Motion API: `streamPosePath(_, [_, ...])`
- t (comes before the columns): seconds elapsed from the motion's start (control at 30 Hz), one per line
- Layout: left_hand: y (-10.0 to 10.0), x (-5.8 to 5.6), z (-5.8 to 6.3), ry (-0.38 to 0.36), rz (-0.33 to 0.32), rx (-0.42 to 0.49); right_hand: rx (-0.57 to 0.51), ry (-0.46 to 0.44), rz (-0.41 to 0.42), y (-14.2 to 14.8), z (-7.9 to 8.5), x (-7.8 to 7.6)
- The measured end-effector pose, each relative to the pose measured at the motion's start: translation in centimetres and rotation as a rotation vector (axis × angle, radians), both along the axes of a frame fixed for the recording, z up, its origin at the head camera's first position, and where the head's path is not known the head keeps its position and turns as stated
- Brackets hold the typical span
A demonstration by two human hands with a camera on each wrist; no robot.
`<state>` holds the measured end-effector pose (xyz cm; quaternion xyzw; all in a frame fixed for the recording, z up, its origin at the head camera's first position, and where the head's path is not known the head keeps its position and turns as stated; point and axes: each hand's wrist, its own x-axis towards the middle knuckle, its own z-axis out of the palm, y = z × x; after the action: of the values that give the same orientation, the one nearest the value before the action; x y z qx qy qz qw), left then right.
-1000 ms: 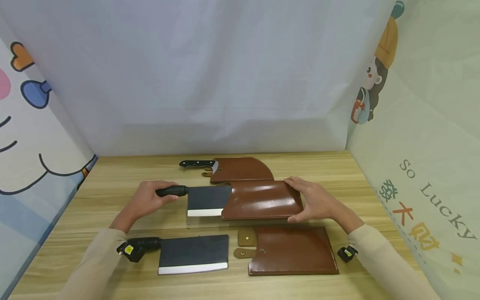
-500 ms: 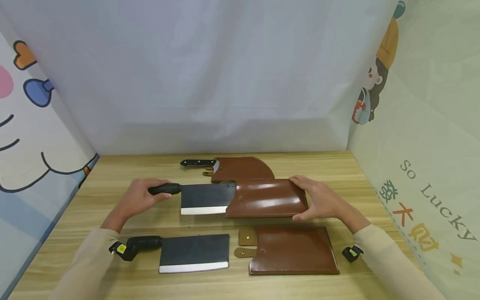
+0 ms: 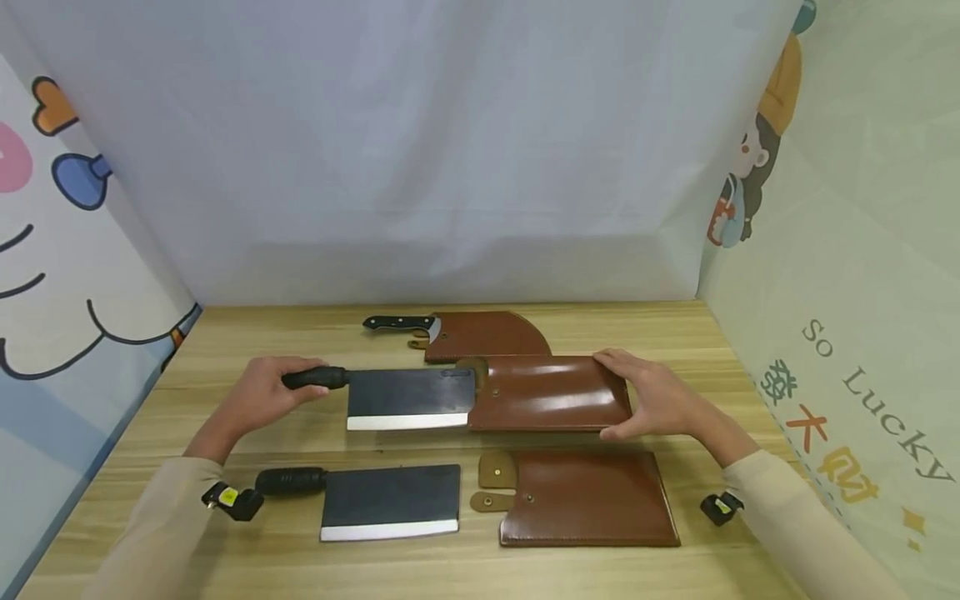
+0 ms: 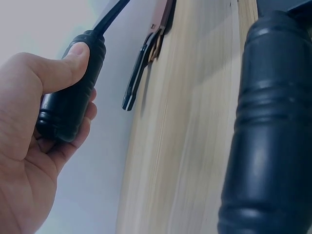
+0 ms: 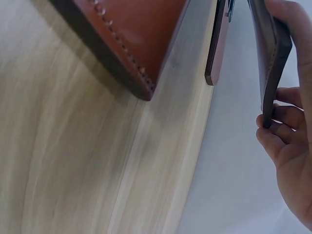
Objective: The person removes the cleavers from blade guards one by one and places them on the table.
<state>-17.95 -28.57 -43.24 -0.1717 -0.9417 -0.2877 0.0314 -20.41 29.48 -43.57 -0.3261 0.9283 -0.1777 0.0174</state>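
In the head view my left hand [image 3: 264,398] grips the black handle [image 3: 315,377] of a cleaver [image 3: 408,395] with a dark blade and a bright edge. The left wrist view shows the thumb [image 4: 73,63] along that handle and fingers curled beneath. My right hand [image 3: 660,402] holds a brown leather sheath [image 3: 555,396] by its right end, thumb at the lower corner and fingers at the upper one. In the right wrist view the fingers [image 5: 287,117] bend round the sheath's end. The blade's right end lies at the sheath's mouth; whether its tip is still inside I cannot tell.
On the wooden table [image 3: 225,567] nearest me lie a second cleaver [image 3: 390,502] and a flat brown sheath [image 3: 592,500] with two tan straps. Behind the held pair lies a sheathed knife [image 3: 487,335] with a black riveted handle. A white cloth backdrop [image 3: 450,167] stands behind.
The cleaver has moved left with my left hand and the sheath right with my right hand. Much more blade now shows outside the sheath. The things on the table stay put.
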Motion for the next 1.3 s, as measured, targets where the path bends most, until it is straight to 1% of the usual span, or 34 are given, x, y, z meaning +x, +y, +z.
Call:
streamPosePath(0.23, [-1.1,0.4,-0.1,-0.001,0.016,-0.009,0.011,0.000,-0.004,0.7,-0.1,0.1])
streamPosePath(0.4, [-1.8,0.5,-0.2,-0.036,0.033,-0.018,0.026,0.001,-0.021,1.4,-0.2,0.3])
streamPosePath(0.53, [-2.2,0.5,-0.6,-0.070,0.041,-0.035,0.039,-0.001,-0.035,1.9,-0.4,0.4])
streamPosePath(0.67, [-2.5,0.3,-1.4,-0.074,0.039,-0.049,0.041,-0.019,-0.050,2.2,-0.4,0.5])
streamPosePath(0.8, [-2.6,0.2,-1.9,-0.060,0.033,-0.071,0.042,-0.036,-0.058,2.5,-0.4,0.6])
streamPosePath(1.03, [-3.0,0.0,-2.0,-0.067,0.035,-0.091,0.030,-0.076,-0.071,2.4,-0.5,0.4])
streamPosePath(1.3, [-3.4,-0.7,-1.9,-0.097,0.030,-0.118,0.038,-0.092,-0.051,2.0,-0.7,-0.3])
